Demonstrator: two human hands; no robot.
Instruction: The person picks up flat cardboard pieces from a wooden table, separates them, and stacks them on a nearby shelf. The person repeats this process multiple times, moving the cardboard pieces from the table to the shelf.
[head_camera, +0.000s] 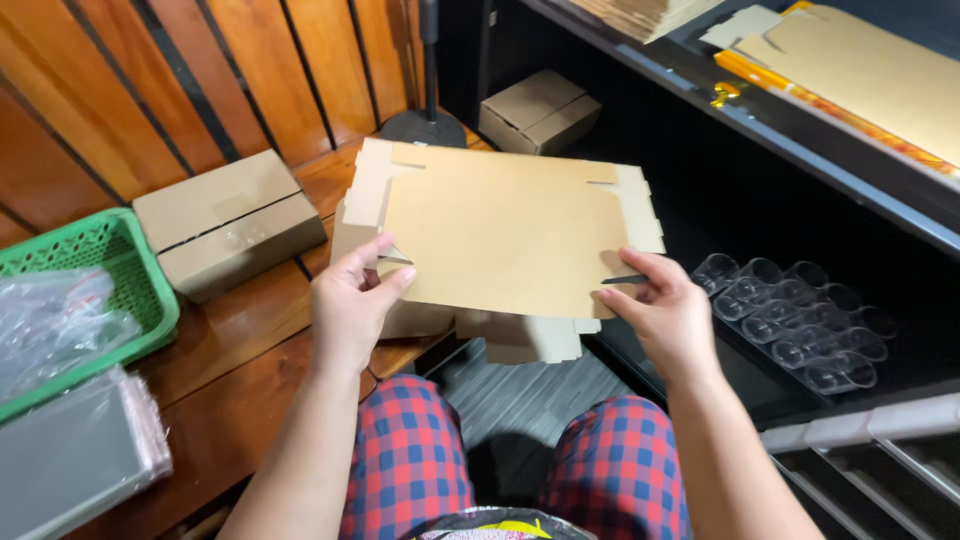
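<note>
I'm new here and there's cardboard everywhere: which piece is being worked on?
Start at the wooden bench with the green basket. Above its edge, both hands hold a flat cardboard blank. Unlike the closed boxes nearby, it is unfolded, with loose flaps.

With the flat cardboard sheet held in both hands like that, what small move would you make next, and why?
Probably fold up one side flap. The cardboard sheet is still fully flat, with the left hand and right hand each pinching its near edge beside a cut slit, so the creases look ready to bend.
</note>
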